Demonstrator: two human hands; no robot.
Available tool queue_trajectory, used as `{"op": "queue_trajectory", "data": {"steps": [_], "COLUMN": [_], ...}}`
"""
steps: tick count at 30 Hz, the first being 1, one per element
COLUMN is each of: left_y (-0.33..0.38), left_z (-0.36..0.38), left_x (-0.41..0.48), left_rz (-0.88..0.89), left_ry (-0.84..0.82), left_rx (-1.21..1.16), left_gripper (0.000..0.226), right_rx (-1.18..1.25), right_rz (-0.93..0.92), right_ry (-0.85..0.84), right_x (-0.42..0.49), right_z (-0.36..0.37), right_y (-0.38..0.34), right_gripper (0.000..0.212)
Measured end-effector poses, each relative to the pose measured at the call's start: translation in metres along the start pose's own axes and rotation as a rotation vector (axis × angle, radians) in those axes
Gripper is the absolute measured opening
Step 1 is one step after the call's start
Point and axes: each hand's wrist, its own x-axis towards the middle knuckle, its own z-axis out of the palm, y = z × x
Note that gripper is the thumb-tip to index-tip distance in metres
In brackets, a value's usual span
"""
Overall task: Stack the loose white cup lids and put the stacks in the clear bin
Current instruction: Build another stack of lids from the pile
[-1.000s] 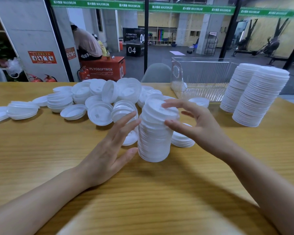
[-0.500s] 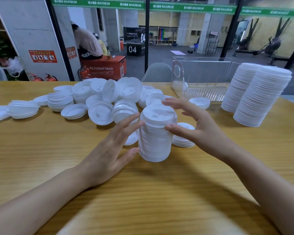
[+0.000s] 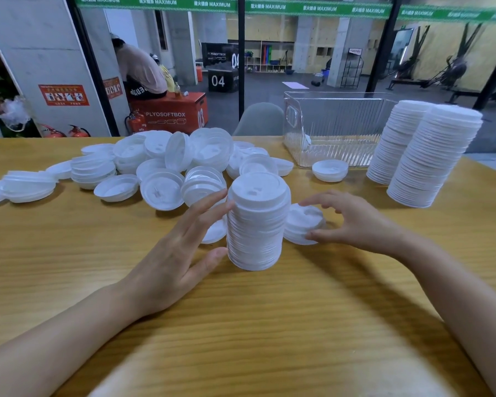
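A stack of white cup lids [image 3: 257, 222] stands upright on the wooden table [image 3: 69, 253] in front of me. My left hand [image 3: 178, 253] rests against its left side with straight fingers and the thumb at its base. My right hand [image 3: 352, 222] is off to the right of the stack, thumb and fingers curved around a small low pile of lids [image 3: 302, 223]. Loose lids [image 3: 161, 164] lie heaped behind. The clear bin [image 3: 335, 130] stands at the back right.
Two tall lid stacks [image 3: 430, 156] stand right of the bin. One upturned lid [image 3: 330, 170] lies in front of the bin. More lids [image 3: 26, 186] trail to the far left. A glass wall runs behind the table's far edge.
My right hand has left the top of the stack and moved down and right to the small pile. The stack now stands straighter. My left hand stays at its side.
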Motion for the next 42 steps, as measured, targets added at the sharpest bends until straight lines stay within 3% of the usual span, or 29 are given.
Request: {"op": "queue_trajectory", "data": {"steps": [13,18,23,26,31,42], "left_y": [0.001,0.001,0.001,0.001,0.001,0.002], "left_z": [0.000,0.000,0.000,0.000,-0.001,-0.001], "left_x": [0.000,0.000,0.000,0.000,0.000,0.001], "left_rz": [0.008,0.011,0.024,0.027,0.016,0.032], "left_ry": [0.004,0.007,0.033,0.033,0.033,0.032], "left_rx": [-0.001,0.000,-0.013,-0.013,-0.012,-0.006], "left_gripper": [0.054,0.057,0.058,0.058,0.061,0.057], "right_rx": [0.231,0.314,0.581,0.610,0.447,0.376], "right_rz": [0.026,0.060,-0.036,-0.161,-0.267,-0.247], "right_ry": [0.116,0.284,0.462,0.390,0.290,0.256], "right_x": [0.000,0.000,-0.002,-0.003,0.000,-0.001], "right_z": [-0.004,-0.006,-0.012,-0.009,0.002,0.006], "right_y": [-0.001,-0.007,-0.032,-0.053,-0.074,-0.072], "right_gripper": [0.027,0.030,0.024,0.029,0.036,0.038]}}
